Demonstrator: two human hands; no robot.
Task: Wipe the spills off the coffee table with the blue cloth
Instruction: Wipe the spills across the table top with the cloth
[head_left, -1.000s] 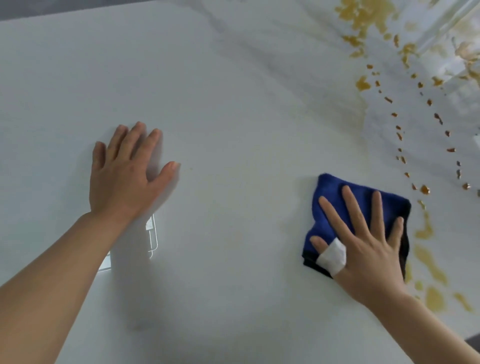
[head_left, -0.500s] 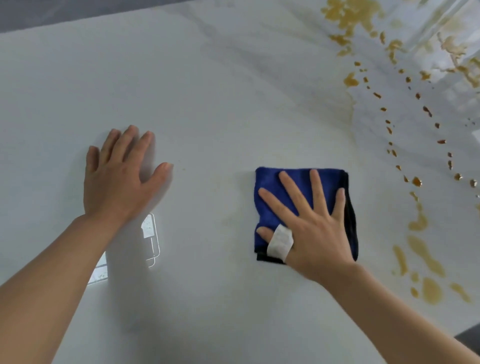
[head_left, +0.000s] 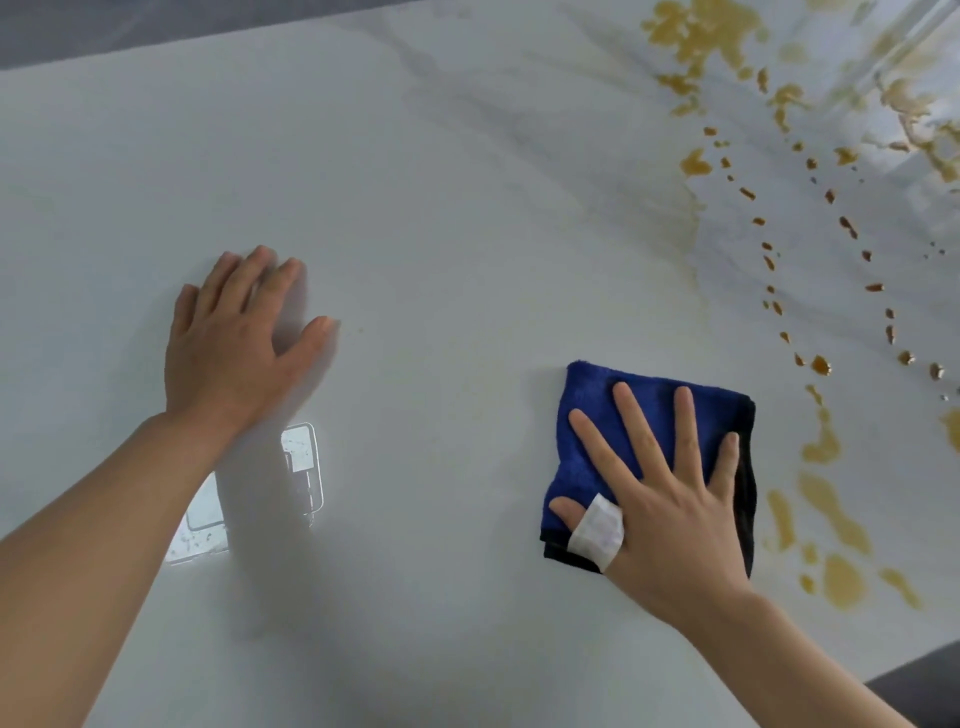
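A folded blue cloth (head_left: 589, 410) with a black underside lies flat on the white marble coffee table (head_left: 467, 218). My right hand (head_left: 660, 493) presses down on it with fingers spread straight; a white bandage wraps the thumb. My left hand (head_left: 234, 348) rests flat on the table to the left, fingers straight. Amber-brown spills (head_left: 831, 509) form blotches just right of the cloth. A trail of small drops (head_left: 821, 364) runs up toward a large patch (head_left: 696, 31) at the far right.
A bright window reflection (head_left: 304, 467) glints on the glossy tabletop below my left hand. The table's far edge (head_left: 156, 47) runs along the top left, and its near right corner (head_left: 852, 691) meets dark floor.
My right hand slid the cloth left, away from the spills, then back right toward them. My left hand stayed planted in the same spot.
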